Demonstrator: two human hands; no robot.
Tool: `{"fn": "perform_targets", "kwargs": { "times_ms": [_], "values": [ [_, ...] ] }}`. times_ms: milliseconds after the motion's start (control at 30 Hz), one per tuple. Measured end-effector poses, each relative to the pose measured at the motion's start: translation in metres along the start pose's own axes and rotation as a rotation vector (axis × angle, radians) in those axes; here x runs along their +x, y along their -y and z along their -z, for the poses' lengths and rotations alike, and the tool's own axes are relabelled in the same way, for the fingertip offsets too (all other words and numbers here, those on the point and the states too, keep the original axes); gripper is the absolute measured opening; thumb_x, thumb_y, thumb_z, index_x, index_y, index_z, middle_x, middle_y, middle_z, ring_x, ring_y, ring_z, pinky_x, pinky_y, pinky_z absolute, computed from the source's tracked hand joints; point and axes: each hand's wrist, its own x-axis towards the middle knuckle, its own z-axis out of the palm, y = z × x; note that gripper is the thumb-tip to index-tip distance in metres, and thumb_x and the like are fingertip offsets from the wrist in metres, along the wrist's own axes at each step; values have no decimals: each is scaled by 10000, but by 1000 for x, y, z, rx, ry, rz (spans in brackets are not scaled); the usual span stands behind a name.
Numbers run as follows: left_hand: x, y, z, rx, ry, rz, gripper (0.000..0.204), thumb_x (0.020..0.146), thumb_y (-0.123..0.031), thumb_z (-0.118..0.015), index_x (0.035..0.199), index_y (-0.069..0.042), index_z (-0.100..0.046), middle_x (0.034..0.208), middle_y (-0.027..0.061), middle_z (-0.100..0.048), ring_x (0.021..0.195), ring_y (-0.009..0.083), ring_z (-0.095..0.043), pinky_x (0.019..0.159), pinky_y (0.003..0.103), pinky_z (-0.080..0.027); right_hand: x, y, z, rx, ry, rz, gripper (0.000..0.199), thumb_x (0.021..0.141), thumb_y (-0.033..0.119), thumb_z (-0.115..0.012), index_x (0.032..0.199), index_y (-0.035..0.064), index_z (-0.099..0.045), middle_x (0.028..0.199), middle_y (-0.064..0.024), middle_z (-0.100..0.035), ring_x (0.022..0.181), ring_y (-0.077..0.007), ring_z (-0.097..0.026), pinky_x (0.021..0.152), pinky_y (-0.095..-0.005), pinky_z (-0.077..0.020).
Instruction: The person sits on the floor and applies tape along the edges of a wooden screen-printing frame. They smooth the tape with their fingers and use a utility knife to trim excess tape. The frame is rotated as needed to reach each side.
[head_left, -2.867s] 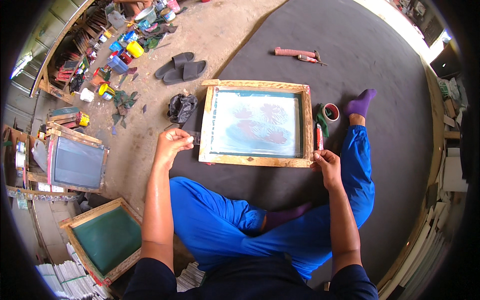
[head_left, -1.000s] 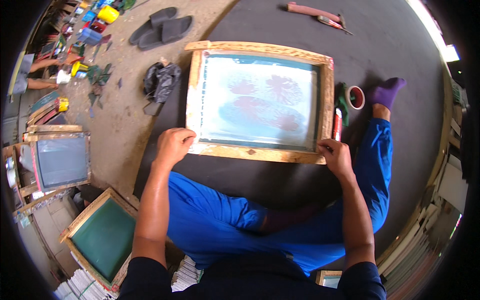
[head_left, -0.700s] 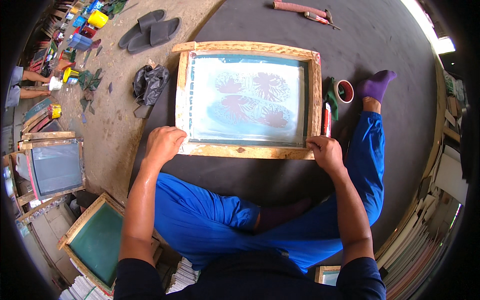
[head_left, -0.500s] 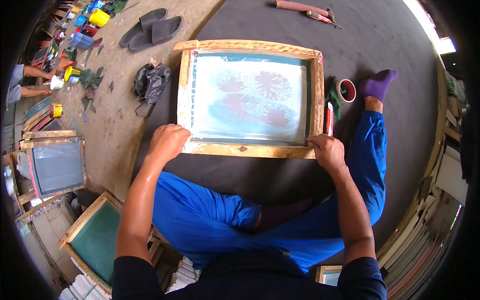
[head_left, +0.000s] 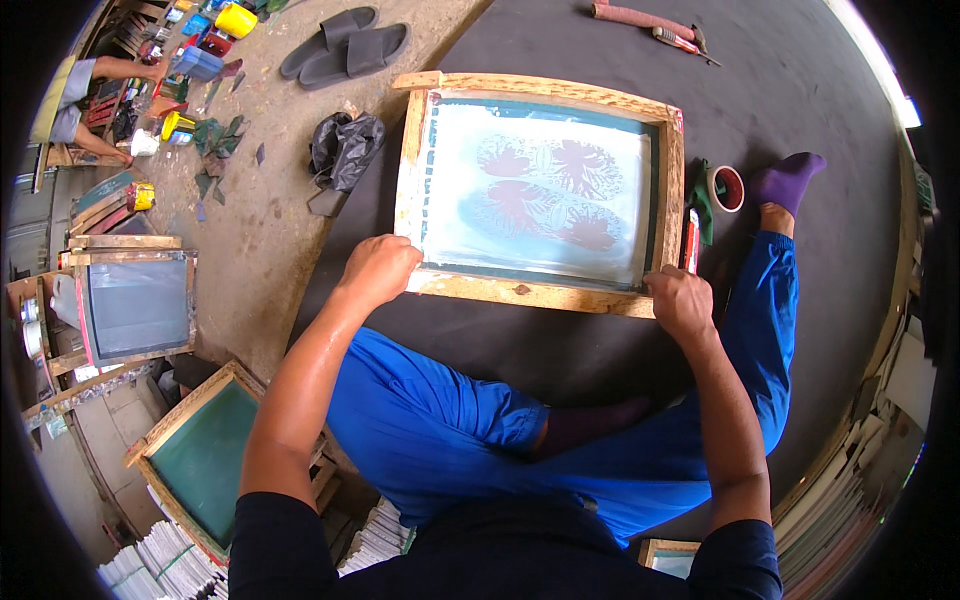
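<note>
A wooden silkscreen frame (head_left: pixel 560 297) lies in front of me on the dark board, its mesh pale blue and white with a leafy, flower-like pattern showing through. My left hand (head_left: pixel 383 268) is closed on its near left corner, fingers curled over the wood. At the near right corner my right hand (head_left: pixel 683 303) grips the frame in the same way, knuckles up. Just beyond that hand lie a red and white box cutter (head_left: pixel 692 240), a strip of green cloth (head_left: pixel 703 205) and a roll of tape (head_left: pixel 726 188).
A hammer (head_left: pixel 640 16) and a red-handled tool (head_left: pixel 677 40) lie at the far edge. Left are sandals (head_left: pixel 350 55), a black plastic bag (head_left: pixel 345 150) and other screen frames (head_left: pixel 200 460). A co-worker's arms (head_left: pixel 120 68) reach among paint pots at far left.
My view has shifted, so the scene sits further right in the picture. Both hands keep their hold on the frame's corners. One of the co-worker's arms has moved away from the white pot.
</note>
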Motion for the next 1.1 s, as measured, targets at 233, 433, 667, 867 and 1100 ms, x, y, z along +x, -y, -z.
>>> {"fn": "perform_targets", "kwargs": {
  "times_ms": [233,433,667,867,1100],
  "values": [
    [2,-3,-2,10,32,19,118,854,-52,-647,842,-71,-762,868,114,-694,894,332,-709,778,468,-573,0,-1,-8,-50,52,-36,132,834,91,-618,812,119,-746,860,-108,-725,786,-317,-742,688,-445,-594],
    [6,-7,-10,77,84,20,138,830,-6,-635,850,-50,-764,919,139,-702,928,343,-713,811,475,-580,6,2,-10,-140,116,-7,142,851,105,-612,786,95,-739,869,-128,-735,792,-313,-755,670,-441,-598],
    [13,-13,-9,147,152,-3,134,808,14,-632,833,-10,-761,941,171,-709,974,354,-720,827,462,-593,14,14,-4,-284,243,1,190,898,126,-609,821,101,-781,911,-124,-750,837,-292,-773,688,-429,-612],
    [17,-14,-13,194,130,-45,116,802,-21,-647,817,2,-760,947,172,-715,964,339,-726,837,447,-596,15,20,0,-321,295,-1,179,904,128,-626,838,96,-789,923,-120,-755,843,-286,-776,698,-430,-615],
    [21,-20,-11,268,168,-138,123,824,-72,-676,836,-4,-778,930,162,-738,937,308,-742,814,425,-614,17,24,-1,-341,327,-9,176,902,121,-628,854,88,-794,910,-123,-756,844,-290,-778,703,-436,-614]
  ]
}}
